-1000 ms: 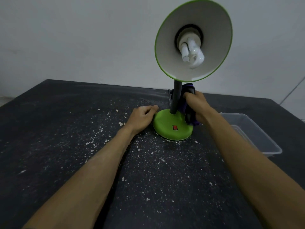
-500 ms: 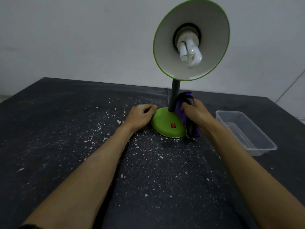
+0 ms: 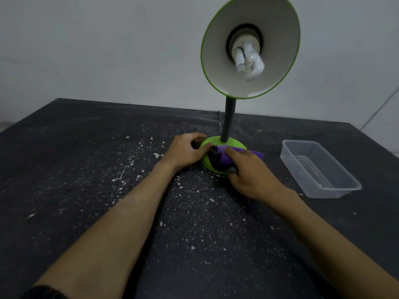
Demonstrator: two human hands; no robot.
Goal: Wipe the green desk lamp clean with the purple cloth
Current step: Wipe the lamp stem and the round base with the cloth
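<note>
Although the black table (image 3: 75, 190) is broad, the green desk lamp (image 3: 230, 119) stands toward its far side on 1 small round base (image 3: 236, 143). Its wide shade (image 3: 218, 61) and bare bulb (image 3: 248, 59) are carried high on a thin stem. That looks top-heavy to me: push too hard toward the far side or sideways and the lamp could tip or skid, and the bulb would take the fall.

To the right, well apart from the base, sits a clear plastic tub (image 3: 317, 167). A wide swing of your right forearm could knock it toward the table's right edge.

Your left hand (image 3: 185, 152) braces the base at its left rim, thumb laid over the edge and fingers curled in beside it. If that hold slackens, nothing else steadies the lamp.

Your right hand (image 3: 252, 171) grips the purple cloth (image 3: 224, 159), bunched into a roll and pressed on the near part of the base, with 1 end poking out to the right. Bunched like that it offers little wiping face, so you may only smear the dirt about.

Smallest of all, white flecks (image 3: 156, 155) litter the table around the base. Let the cloth slide off the rim and it will likely pick up grit and carry it back onto the green surface.
</note>
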